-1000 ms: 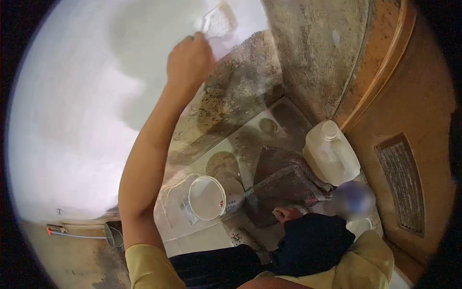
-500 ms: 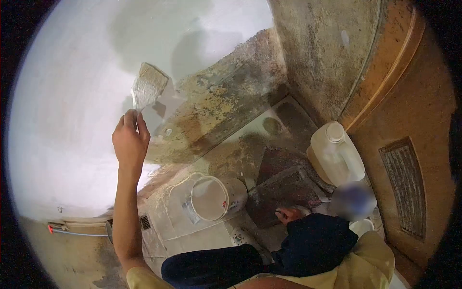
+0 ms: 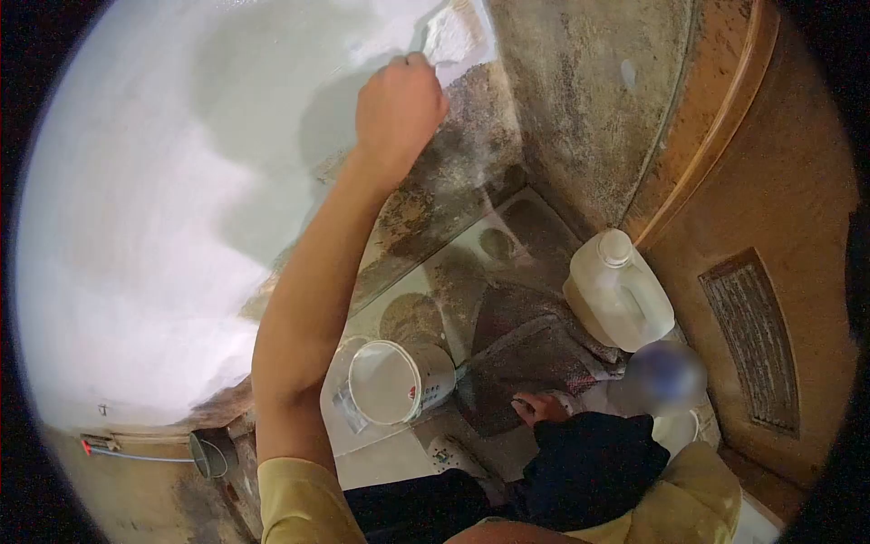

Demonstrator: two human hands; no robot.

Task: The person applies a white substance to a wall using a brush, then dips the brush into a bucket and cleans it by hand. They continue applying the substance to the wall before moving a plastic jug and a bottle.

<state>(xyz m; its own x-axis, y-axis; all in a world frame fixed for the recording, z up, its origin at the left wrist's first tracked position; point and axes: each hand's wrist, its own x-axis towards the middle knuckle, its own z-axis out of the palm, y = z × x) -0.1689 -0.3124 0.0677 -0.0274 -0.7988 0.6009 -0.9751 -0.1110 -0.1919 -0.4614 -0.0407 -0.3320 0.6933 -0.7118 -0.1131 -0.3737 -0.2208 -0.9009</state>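
Note:
My left hand [image 3: 399, 109] is closed around the handle of a wide flat paintbrush [image 3: 453, 34], with the arm stretched up and forward. White paint coats the brush, whose bristles are at the wall [image 3: 118, 227] beside the corner. Much of this wall is white; a stained, flaking strip [image 3: 435, 181] shows along its bottom. Below the arm stands a white bucket [image 3: 385, 381] with pale liquid inside. My right hand is out of sight; only the yellow sleeve [image 3: 693, 494] on that side shows.
A translucent jug [image 3: 621, 290] stands by the wooden door [image 3: 752, 181], beside a blurred blue round item [image 3: 666, 376]. A dark cloth [image 3: 517, 363] lies on the floor near my bare foot [image 3: 539, 408]. A dark pail [image 3: 215, 453] is at the lower left.
My left hand has carried the paintbrush up and to the right, to the wall by the corner. The camera view has shifted slightly.

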